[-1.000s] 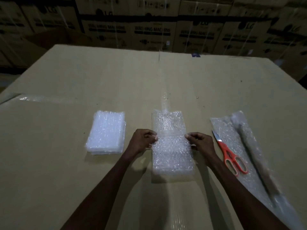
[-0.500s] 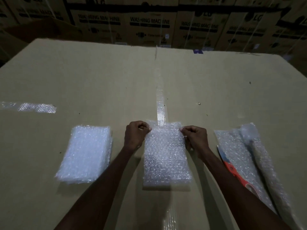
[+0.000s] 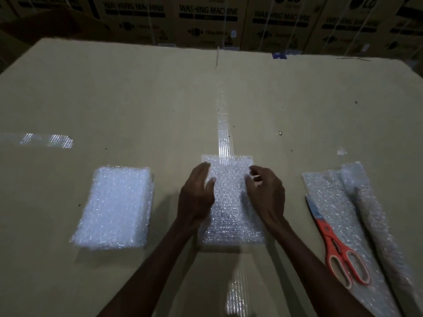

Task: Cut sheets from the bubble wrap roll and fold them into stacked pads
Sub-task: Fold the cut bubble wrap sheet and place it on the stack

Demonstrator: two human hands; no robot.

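A folded bubble wrap sheet (image 3: 230, 202) lies flat on the cardboard surface (image 3: 137, 99) in front of me. My left hand (image 3: 196, 195) rests along its left edge with the fingers fairly straight. My right hand (image 3: 265, 193) hovers over its right edge, fingers loosely curled, holding nothing. A stack of folded pads (image 3: 115, 205) sits to the left. At the right, orange-handled scissors (image 3: 338, 245) lie on the unrolled end of the bubble wrap roll (image 3: 377, 216).
Strips of clear tape (image 3: 223, 133) run down the middle of the cardboard, and another piece of tape (image 3: 50, 140) is at the left. Stacked washing machine cartons (image 3: 206, 17) line the far side.
Both hands have let go of the sheet's far corners after folding it over and flattening it. The fingers have opened and drawn back toward the middle of the sheet.
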